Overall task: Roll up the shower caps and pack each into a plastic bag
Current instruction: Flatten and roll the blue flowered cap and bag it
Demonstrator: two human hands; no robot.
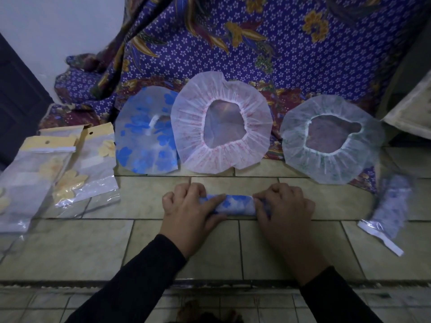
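Blue flowers on thin, see-through plastic: that is the roll (235,204), a shower cap wound into a short tube. It lies flat on the floor tiles (70,248), right in front of me and side to side across my view.

My left hand (189,206) grips its left end, with fingers curled over the top and the thumb laid along the front. My right hand (284,206) grips the right end with curled fingers too. I think I hold both ends so the slippery plastic cannot spring open, and so the tube is thin enough for a bag.

Just behind the roll, three more caps lie spread flat in a row. There is a blue cap (144,141), a pink cap (191,127) that covers its edge, and a green cap (331,159) apart on the right. Spread out like that, each looks easy to pick up and roll.

The bags (93,164) lie near on my left. I cannot tell if they are empty. One packed bag (389,210) lies on my right, out of the way. A purple cloth (256,43) hangs behind it all.
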